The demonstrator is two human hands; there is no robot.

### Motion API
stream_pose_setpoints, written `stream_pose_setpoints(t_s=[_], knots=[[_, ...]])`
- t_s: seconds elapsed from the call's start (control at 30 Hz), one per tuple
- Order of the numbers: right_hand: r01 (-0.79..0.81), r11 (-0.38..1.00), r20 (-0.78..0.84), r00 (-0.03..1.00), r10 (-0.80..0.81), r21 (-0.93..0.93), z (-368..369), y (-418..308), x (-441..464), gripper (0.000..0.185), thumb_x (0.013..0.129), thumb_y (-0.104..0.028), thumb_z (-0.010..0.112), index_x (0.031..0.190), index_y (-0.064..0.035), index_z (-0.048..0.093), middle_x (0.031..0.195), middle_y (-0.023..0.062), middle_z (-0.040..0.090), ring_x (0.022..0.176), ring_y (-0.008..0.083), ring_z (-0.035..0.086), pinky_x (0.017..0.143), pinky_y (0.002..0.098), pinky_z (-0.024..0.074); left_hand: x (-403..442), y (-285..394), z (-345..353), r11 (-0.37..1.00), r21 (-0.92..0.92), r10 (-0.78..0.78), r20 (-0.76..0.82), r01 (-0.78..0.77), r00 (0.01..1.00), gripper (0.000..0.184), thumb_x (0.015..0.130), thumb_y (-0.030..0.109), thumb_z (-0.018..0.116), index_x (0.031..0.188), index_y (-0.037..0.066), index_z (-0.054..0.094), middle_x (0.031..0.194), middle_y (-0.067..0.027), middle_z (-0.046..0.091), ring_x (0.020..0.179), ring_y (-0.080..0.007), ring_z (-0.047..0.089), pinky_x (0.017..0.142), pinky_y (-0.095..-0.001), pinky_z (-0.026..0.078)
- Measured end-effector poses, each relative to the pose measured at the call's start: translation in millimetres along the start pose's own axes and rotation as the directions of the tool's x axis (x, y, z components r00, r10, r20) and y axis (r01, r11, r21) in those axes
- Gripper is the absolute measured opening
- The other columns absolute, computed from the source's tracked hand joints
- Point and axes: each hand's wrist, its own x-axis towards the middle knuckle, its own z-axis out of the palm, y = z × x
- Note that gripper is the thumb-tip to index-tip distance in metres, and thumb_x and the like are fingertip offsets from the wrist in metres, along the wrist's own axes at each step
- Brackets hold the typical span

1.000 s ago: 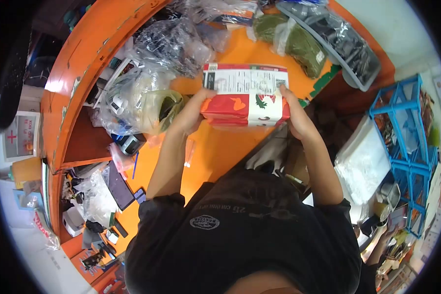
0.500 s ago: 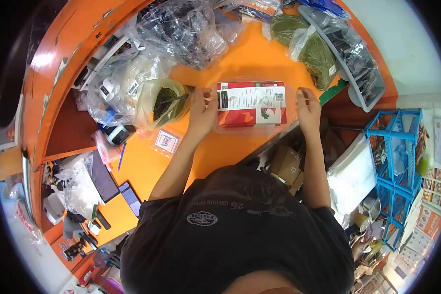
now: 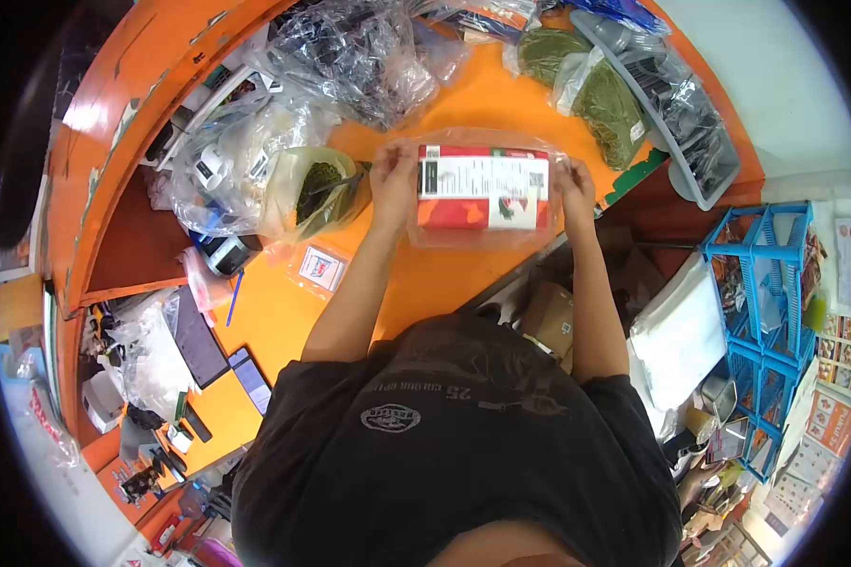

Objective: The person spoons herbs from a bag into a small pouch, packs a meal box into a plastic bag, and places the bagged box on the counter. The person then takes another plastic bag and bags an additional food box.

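Red box (image 3: pixel 459 214) in clear plastic (image 3: pixel 477 238) lies label side up over the orange surface (image 3: pixel 425 288); from my remote view I cannot tell whether its underside rests there. My worry is the plastic: it looks thin and slick, so an uneven pull from the two sides could let one edge slip free and turn the box askew. A hard tug could split the film or crease it across the white label (image 3: pixel 487 177). The slanting edge of the surface runs close by on the right, so a shove that way might carry the box over it. The yellowish bag (image 3: pixel 284 203) stands just beside the left hand (image 3: pixel 394 189), and a wide sweep of that wrist could tip it.

I see the box between the two sets of fingers, left hand at its left end, right hand (image 3: pixel 575 192) at its right. Both sets are bent in, pinching the margins of the plastic, I judge, rather than clasping the box itself.
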Motion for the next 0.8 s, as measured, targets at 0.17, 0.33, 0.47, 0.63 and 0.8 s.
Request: stream_pose_setpoints(t_s=[0.17,0.33,0.47,0.63,0.8], knots=[[-0.332,0.911,0.322,0.858,0.399,-0.245,3,6,-31,0.037,0.084,-0.037,0.054,0.101,-0.0035,0.056,0.086,0.0063,0.060,0.073,0.0145,0.055,0.065,0.0301,0.0447,-48,36,5,0.829,0.196,-0.535,-0.001,0.524,0.845,0.054,0.087,0.035,0.059,0.127,0.003,0.045,0.122,-0.0126,0.052,0.110,-0.0198,0.050,0.094,-0.0355,0.039],[-0.310,0.872,-0.033,0.946,0.322,-0.380,-7,-19,-17,0.032,0.059,-0.022,0.070,0.084,-0.0026,0.069,0.075,0.0144,0.067,0.070,0.0194,0.064,0.065,0.0330,0.0501,-6,19,-5,0.953,0.303,-0.077,0.227,0.005,0.971,0.033,0.083,-0.004,0.053,0.115,-0.009,0.053,0.112,-0.0153,0.059,0.098,-0.0219,0.058,0.087,-0.0337,0.047],[-0.179,0.978,-0.118,0.979,0.166,-0.104,-6,-14,-29,0.013,0.066,-0.012,0.059,0.070,-0.0031,0.068,0.074,0.0188,0.065,0.072,0.0266,0.066,0.064,0.0358,0.0505,-14,15,3,0.924,0.258,0.249,0.160,-0.284,0.955,0.027,0.082,-0.008,0.052,0.109,-0.010,0.055,0.111,-0.0162,0.059,0.099,-0.0232,0.058,0.088,-0.0336,0.047],[-0.173,0.976,-0.177,0.973,0.148,-0.133,-36,-44,-86,0.035,0.084,-0.034,0.058,0.076,-0.0014,0.067,0.071,0.0105,0.063,0.069,0.0150,0.059,0.067,0.0306,0.0470,-9,9,16,0.970,0.243,-0.049,0.259,-0.016,0.965,0.027,0.088,0.004,0.050,0.113,-0.006,0.054,0.112,-0.0148,0.058,0.107,-0.0240,0.054,0.095,-0.0360,0.041],[-0.351,0.931,-0.105,0.927,0.361,0.100,-64,-72,-140,0.031,0.087,-0.030,0.056,0.078,-0.0020,0.066,0.078,0.0078,0.062,0.075,0.0141,0.056,0.070,0.0290,0.0454,24,2,29,0.761,0.544,-0.543,0.240,0.352,0.805,0.035,0.092,0.015,0.047,0.124,0.001,0.048,0.123,-0.0113,0.054,0.115,-0.0230,0.049,0.098,-0.0358,0.038]])
